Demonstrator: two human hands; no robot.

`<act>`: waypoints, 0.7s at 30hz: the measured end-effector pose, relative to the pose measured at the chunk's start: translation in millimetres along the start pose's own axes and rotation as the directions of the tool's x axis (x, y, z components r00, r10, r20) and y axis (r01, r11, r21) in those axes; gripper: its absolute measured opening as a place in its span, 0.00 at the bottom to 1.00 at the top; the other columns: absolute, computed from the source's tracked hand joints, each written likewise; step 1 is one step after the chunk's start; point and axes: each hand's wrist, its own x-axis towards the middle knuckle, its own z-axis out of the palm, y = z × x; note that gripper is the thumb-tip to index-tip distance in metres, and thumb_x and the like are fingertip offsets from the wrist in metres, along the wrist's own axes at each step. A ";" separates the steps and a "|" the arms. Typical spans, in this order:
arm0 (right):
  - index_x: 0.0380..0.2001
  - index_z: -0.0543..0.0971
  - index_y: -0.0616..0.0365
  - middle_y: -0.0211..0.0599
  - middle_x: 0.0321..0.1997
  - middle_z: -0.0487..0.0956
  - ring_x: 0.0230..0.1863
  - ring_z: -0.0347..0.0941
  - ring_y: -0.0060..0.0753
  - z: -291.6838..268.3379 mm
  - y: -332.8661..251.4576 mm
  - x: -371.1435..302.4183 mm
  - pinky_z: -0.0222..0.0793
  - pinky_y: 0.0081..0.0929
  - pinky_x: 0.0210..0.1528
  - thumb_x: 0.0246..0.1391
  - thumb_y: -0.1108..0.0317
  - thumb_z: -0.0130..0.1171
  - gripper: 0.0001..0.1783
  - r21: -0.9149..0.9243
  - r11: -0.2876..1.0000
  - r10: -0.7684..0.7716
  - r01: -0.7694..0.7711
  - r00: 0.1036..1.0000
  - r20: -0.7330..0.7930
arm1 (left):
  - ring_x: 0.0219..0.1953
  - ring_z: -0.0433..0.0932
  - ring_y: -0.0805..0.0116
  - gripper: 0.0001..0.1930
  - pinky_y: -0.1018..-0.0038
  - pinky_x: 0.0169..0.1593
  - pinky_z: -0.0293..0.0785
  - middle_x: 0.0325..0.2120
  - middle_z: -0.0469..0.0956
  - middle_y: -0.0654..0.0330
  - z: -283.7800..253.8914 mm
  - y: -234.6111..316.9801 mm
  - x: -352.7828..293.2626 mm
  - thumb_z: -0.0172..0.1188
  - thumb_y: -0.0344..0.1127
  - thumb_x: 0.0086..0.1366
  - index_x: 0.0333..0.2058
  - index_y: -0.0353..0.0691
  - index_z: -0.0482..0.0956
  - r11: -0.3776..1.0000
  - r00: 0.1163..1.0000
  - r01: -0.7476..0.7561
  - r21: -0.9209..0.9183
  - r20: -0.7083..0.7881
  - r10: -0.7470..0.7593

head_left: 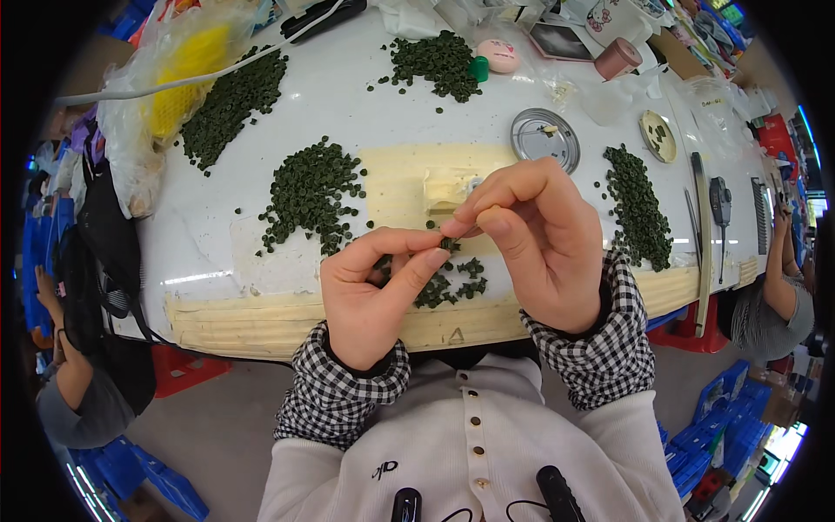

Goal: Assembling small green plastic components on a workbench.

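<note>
My left hand (370,283) and my right hand (552,239) meet over the near part of the table. Between my left thumb and index finger is a small dark green piece (449,244). The fingertips of my right hand are bent together at its top edge; what they pinch is too small to make out. Under and beside my hands lies a small cluster of green pieces (470,280), some seemingly joined. Just beyond them sits a pale yellow block (442,193), partly hidden behind my right hand. A larger heap of green pieces (311,196) lies left of my hands.
More green heaps lie at the far left (230,109), far middle (439,63) and right (637,209). A round metal lid (545,139) stands beyond my right hand, near a pink thread spool (617,59). A white cable (200,78) crosses the left side. Other people sit at both sides.
</note>
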 end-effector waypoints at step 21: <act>0.30 0.74 0.63 0.36 0.26 0.75 0.26 0.73 0.29 -7.8 5.1 8.2 0.69 0.22 0.30 0.52 0.74 0.61 0.06 -0.339 0.939 -0.157 0.062 0.953 -0.260 | 0.19 0.60 0.88 0.06 0.89 0.24 0.56 0.17 0.69 0.73 0.2 0.9 -1.2 0.63 0.22 0.56 0.34 0.32 0.81 1.000 1.000 0.004 0.029 -0.006 -0.004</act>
